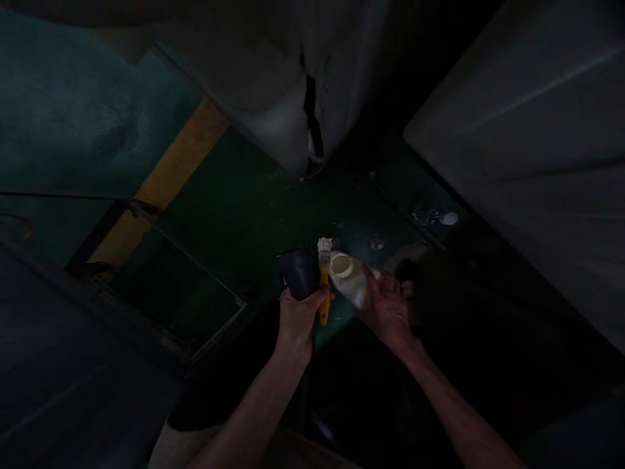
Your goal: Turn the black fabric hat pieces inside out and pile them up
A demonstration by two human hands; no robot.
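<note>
My left hand (297, 319) is closed around a dark cup-like container (297, 270), and its thumb also pins a paintbrush (324, 277) against the side. The brush has a yellow handle and pale, clumped bristles that point away from me. In my right hand (388, 306) is a whitish plastic bottle (352, 281), tilted to the left with its round open mouth close to the brush. What either vessel contains is too dark to make out. Both hands are held low over the green floor, close together.
A large pale covered shape (273, 85) with a dark slit hangs ahead. Another grey bulk (532, 143) stands at right. A metal frame (195, 260) is at left beside a yellow floor stripe (180, 159). A small clear bottle with a white cap (449, 218) lies on the floor.
</note>
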